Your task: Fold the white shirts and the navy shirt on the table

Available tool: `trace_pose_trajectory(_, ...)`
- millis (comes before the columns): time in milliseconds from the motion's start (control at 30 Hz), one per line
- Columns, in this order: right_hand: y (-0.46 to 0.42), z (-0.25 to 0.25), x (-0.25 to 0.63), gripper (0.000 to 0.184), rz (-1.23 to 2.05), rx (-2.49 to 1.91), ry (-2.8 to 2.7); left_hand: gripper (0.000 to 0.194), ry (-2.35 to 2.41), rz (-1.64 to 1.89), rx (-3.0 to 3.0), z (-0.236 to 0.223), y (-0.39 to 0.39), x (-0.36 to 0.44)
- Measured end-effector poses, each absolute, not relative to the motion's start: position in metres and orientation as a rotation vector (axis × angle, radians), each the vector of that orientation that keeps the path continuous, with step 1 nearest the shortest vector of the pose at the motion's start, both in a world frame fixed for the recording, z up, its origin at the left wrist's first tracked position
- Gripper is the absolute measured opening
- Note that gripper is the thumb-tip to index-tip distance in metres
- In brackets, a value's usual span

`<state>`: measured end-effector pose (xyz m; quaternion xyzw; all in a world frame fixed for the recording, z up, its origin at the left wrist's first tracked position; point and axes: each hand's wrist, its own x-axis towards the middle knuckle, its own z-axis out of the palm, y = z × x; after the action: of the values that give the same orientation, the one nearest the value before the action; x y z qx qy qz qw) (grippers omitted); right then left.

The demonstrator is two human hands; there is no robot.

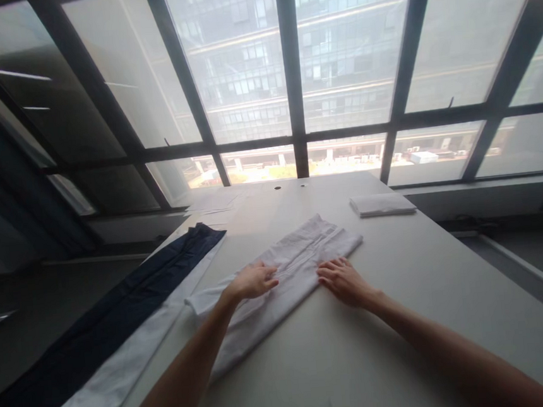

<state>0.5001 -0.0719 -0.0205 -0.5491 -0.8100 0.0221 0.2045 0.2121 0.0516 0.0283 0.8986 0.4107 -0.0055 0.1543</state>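
A white garment (300,258) lies on the table in a long folded strip, slanting from lower left to upper right. Its kind is not clear from here. My left hand (253,281) rests on its middle, fingers stretched out over the cloth. At the near right edge of the same garment, my right hand (342,279) lies palm down with its fingers on the fabric. Neither hand grips anything that I can see. Part of the garment's lower end is hidden behind my left forearm.
The white table (404,306) reaches toward the windows. Dark navy trousers (133,307) lie along its left side over a white cloth (124,362). A folded white stack (382,204) sits at the far right, and paper sheets (212,202) lie at the far left.
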Motion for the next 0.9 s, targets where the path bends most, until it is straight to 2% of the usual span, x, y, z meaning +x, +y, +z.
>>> trace_pose_trajectory(133,-0.061,-0.023,0.522,0.048,0.027,-1.838,-2.055,0.063,0.956,0.178,2.401,0.028,0.037,0.23)
trace_pose_trajectory(267,-0.051,-0.031,0.549,0.044,-0.006,-2.044,-1.838,0.052,0.618,0.296,2.174,0.033,0.027,0.246)
trace_pose_trajectory(367,-0.05,-0.034,0.559,0.037,-0.084,-2.115,-1.674,0.041,0.657,0.567,2.315,0.022,0.022,0.257)
trace_pose_trajectory(433,-0.052,-0.035,0.557,0.036,-0.117,-2.118,-1.633,0.042,0.713,0.649,2.468,0.007,0.017,0.263)
trace_pose_trajectory(567,-0.053,-0.037,0.544,0.037,-0.021,-2.1,-1.71,0.056,0.811,0.37,2.742,-0.025,0.006,0.275)
trace_pose_trajectory(667,-0.046,-0.042,0.54,0.045,0.096,-2.067,-1.805,0.059,0.941,0.194,2.827,-0.037,-0.004,0.282)
trace_pose_trajectory(800,-0.032,-0.049,0.543,0.049,0.216,-1.991,-1.89,0.06,1.217,0.186,2.795,-0.042,-0.02,0.29)
trace_pose_trajectory(900,-0.031,-0.048,0.544,0.043,0.105,-1.87,-1.853,0.059,1.342,0.257,2.776,-0.042,-0.03,0.293)
